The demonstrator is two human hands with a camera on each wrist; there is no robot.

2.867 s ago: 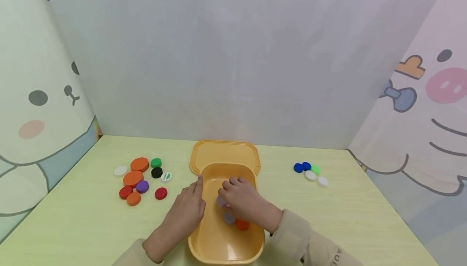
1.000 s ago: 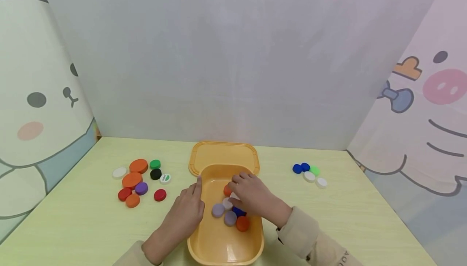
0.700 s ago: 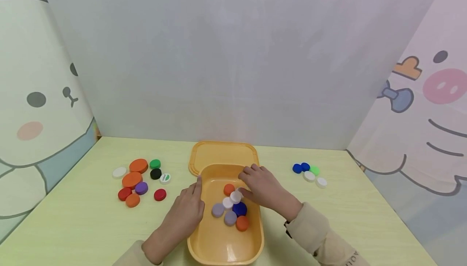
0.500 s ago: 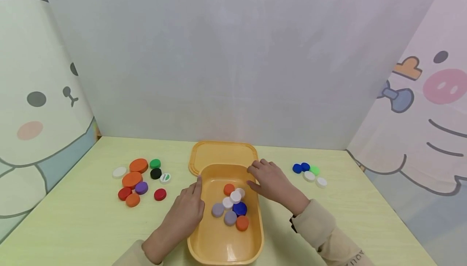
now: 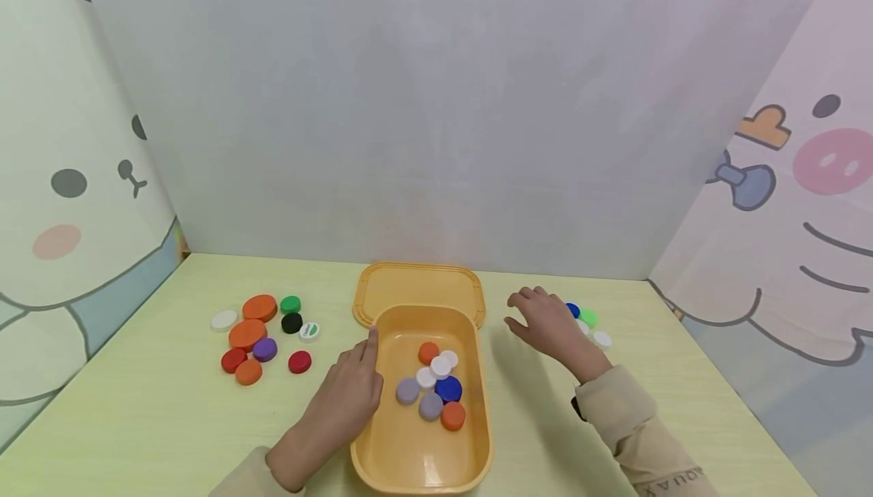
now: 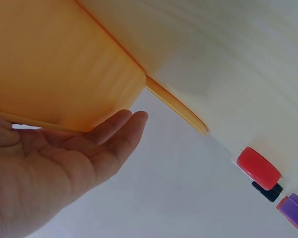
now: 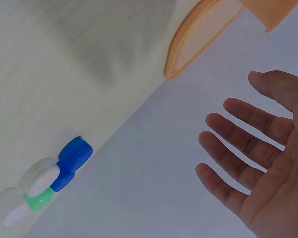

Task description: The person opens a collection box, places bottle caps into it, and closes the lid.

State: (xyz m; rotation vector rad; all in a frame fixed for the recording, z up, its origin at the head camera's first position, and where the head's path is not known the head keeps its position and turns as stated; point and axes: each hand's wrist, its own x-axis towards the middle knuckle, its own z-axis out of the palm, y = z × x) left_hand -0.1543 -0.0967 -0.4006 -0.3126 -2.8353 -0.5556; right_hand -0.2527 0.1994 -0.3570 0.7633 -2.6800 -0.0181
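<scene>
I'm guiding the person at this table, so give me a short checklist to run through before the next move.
1. Free right hand: ok, it holds nothing.
2. Steadied container: ok, the left hand rests at its rim.
3. Removed lid: ok, off and behind the container.
4. Both right-side blue caps visible in the head view: not ok, one is hidden.
5. Middle white cap flat on the container's floor: cannot tell.
</scene>
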